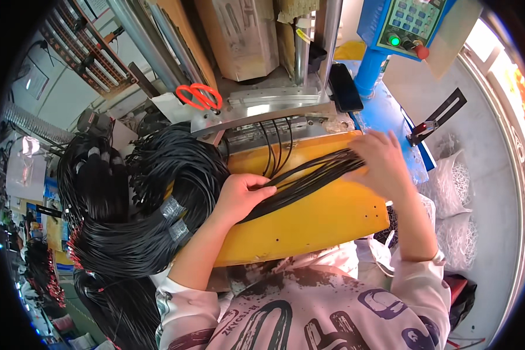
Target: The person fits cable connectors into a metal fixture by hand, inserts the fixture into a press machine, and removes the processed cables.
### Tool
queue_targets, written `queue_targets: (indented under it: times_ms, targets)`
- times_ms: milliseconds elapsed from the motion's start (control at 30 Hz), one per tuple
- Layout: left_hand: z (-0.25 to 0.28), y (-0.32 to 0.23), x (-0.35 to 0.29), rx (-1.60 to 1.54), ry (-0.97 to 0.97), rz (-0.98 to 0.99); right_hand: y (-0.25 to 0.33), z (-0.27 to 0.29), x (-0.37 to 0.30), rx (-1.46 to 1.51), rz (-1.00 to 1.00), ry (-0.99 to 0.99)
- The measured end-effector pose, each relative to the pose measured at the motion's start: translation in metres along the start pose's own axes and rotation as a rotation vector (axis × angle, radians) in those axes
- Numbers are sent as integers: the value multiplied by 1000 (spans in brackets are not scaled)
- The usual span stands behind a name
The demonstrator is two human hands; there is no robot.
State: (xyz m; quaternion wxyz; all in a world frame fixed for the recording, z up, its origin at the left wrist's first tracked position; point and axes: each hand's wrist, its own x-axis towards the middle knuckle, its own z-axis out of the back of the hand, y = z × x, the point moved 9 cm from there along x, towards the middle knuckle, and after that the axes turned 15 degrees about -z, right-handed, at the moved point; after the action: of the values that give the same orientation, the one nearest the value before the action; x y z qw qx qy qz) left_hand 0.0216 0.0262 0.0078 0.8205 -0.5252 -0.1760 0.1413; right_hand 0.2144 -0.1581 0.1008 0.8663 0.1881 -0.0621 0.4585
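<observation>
A loose bundle of thin black cables lies across the yellow board in front of me. My left hand is closed on the bundle, thumb and index finger pinching several strands near its left part. At the bundle's right end is my right hand, somewhat blurred, its fingers stretched and the thumb apart. Whether its palm touches the cable ends cannot be made out. Beyond the bundle, 3 black cables run down from a metal bar of the machine onto the board.
Thick coils of black cable are heaped at the left, one bundle wrapped with clear tape. Orange-handled scissors and a black phone rest by the machine. A blue control box stands at the far right, above bags of white pieces.
</observation>
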Motion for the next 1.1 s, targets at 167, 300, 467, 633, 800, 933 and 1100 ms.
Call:
queue_targets:
  times_ms: [167,300,467,633,800,933,1100]
  targets:
    - [-5,-21,0,-15,22,16,33,-46,-24,260,-84,250]
    - [-3,-41,-22,51,-54,33,-23,-63,-27,136,-481,199]
    - [-15,-39,-23,47,-184,-196,49,-65,-66,754,-144,449]
    - [27,-60,-40,252,-72,-300,30,-100,-71,1413,-568,606]
    - [-19,-20,-34,-690,235,465,12,-112,-76,1700,-660,399]
    - [-131,-64,-18,-877,351,180,15,-94,-60,1543,-519,393]
    - [-142,-51,-14,-758,389,29,0,-67,-41,1484,-391,142]
